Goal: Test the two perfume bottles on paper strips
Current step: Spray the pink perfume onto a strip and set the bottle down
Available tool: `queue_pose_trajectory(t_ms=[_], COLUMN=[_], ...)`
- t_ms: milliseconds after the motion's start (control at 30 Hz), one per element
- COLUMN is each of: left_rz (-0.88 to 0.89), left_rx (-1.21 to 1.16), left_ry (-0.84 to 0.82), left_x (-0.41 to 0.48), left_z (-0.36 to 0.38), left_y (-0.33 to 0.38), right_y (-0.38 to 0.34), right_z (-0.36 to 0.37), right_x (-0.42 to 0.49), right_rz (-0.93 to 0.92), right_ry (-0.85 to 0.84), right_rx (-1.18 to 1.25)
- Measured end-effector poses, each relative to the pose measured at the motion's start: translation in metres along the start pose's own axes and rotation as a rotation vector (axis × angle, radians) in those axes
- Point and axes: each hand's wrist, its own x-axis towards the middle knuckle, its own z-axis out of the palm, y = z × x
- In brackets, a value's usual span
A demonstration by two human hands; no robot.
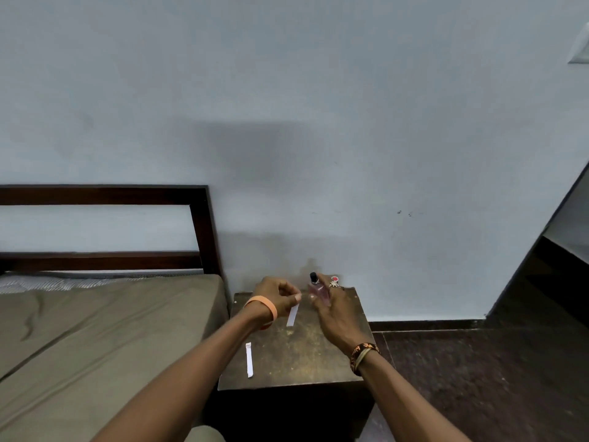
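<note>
From the head camera, the left hand [276, 296] pinched a white paper strip [292, 315] above the worn brown bedside table [318, 355]. The right hand [334, 314] gripped a pink glass perfume bottle [317, 290] beside it, apparently ready to spray; next, aiming the nozzle at the strip.

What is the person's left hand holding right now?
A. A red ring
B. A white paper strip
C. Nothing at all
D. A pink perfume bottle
B: the left hand pinches a white paper strip that hangs down from its fingertips, while the pink perfume bottle is in the right hand.
</note>
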Motion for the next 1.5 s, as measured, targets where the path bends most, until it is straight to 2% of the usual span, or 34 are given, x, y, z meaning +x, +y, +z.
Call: queue_pose_trajectory(t_ms=[300, 433, 567, 800, 1067, 1400, 1500], left_rz=[-0.215, -0.267, -0.279, -0.272, -0.304, -0.387, -0.408], left_rx=[-0.217, -0.185, -0.122, -0.022, 0.059, -0.01, -0.099], left_ry=[-0.063, -0.103, -0.076, -0.019, -0.024, -0.039, -0.015], left_x=[0.011, 0.025, 0.051, 0.082, 0.102, 0.098, 0.094], left_z=[0.077, 0.114, 0.154, 0.203, 0.226, 0.225, 0.213], left_y=[-0.079, -0.108, -0.138, -0.13, -0.136, -0.149, -0.153], right_y=[0.091, 0.135, 0.169, 0.217, 0.243, 0.256, 0.249], right_z=[0.047, 0.059, 0.059, 0.054, 0.054, 0.065, 0.065], right_x=[-0.007, -0.006, 0.004, 0.03, 0.04, 0.041, 0.038], right_rz=[0.292, 0.41, 0.474, 0.501, 0.498, 0.525, 0.524], right_ry=[-0.007, -0.018, 0.031, 0.123, 0.117, 0.073, 0.084], right_rx=[0.161, 0.136, 0.071, -0.084, -0.169, -0.217, -0.261])
